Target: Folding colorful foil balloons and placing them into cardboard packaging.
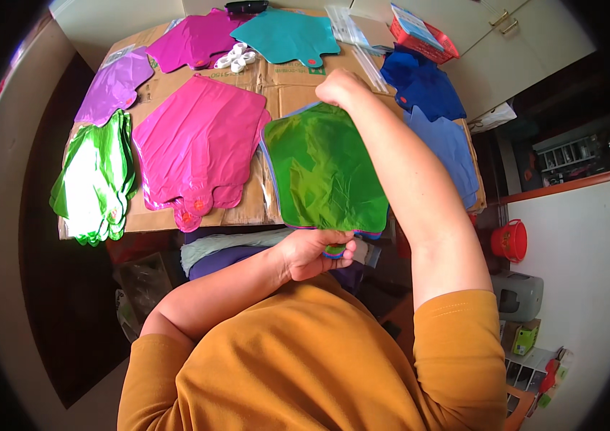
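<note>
A stack of flat foil balloons [330, 169], glossy green on top with blue and purple edges beneath, lies at the near edge of the cardboard. My left hand [313, 253] grips its narrow tail, thumb on top and fingers curled below. Just beyond the stack's far edge, my right hand [341, 87] is closed with its fingers bent under; whatever they may hold is hidden. Left of the stack lies a pile of pink foil balloons [197, 147]. Bright green foil balloons [95, 179] hang partly over the cardboard's left corner.
Around the cardboard [280, 79] lie purple [114, 85], magenta [193, 42], teal [287, 36], dark blue [423, 82] and light blue foil balloons [445, 154]. White ribbon rolls [236, 57] sit at the back. A red basket [434, 47] stands far right; a red bucket [510, 241] is lower right.
</note>
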Demonstrator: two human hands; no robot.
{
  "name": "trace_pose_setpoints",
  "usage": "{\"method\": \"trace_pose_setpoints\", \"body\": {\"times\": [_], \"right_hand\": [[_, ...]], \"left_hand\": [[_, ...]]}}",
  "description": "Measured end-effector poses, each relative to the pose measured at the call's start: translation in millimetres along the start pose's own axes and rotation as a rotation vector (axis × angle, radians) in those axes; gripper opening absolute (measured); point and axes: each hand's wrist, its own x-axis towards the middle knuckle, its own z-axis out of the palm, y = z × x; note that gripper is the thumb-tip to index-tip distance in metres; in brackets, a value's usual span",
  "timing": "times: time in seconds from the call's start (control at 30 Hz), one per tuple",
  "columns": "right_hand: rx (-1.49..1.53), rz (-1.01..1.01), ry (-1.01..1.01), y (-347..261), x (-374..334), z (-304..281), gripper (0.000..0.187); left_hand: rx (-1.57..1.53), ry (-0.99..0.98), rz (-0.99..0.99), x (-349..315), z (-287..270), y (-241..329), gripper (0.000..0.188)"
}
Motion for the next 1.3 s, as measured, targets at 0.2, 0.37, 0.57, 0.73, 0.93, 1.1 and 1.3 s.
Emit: {"method": "trace_pose_setpoints", "body": {"times": [0.2, 0.37, 0.57, 0.73, 0.93, 1.1, 1.3], "right_hand": [[0.658, 0.064, -0.564, 49.3, -3.6, -32.2, 0.027], [0.604, -0.083, -0.489, 74.2, -13.8, -33.9, 0.031], [0.289, -0.301, -0.162, 81.3, -18.2, -22.1, 0.035], [0.680, -0.132, -0.208, 80.5, -19.9, -3.5, 0.018], [0.253, 0.068, -0.016, 57.9, -14.6, 2.2, 0.034], [0.046, 0.093, 0.010, 34.5, -22.0, -6.7, 0.026], [0.182, 0.038, -0.018, 52.7, -6.1, -7.8, 0.037]], "left_hand": [[0.054, -0.096, -0.046, -1.5, -6.1, -2.6, 0.008], [0.036, -0.244, -0.076, -6.1, -9.3, 0.0, 0.010], [0.040, -0.329, -0.112, -10.0, -16.4, -2.5, 0.011], [0.084, -0.121, -0.133, -11.7, -23.2, -1.5, 0.027], [0.019, -0.119, -0.077, -0.5, -28.0, -3.3, 0.025], [0.030, -0.072, -0.034, 4.2, -24.3, -7.0, 0.023], [0.030, -0.091, -0.052, -2.6, -8.9, 1.4, 0.017]]}}
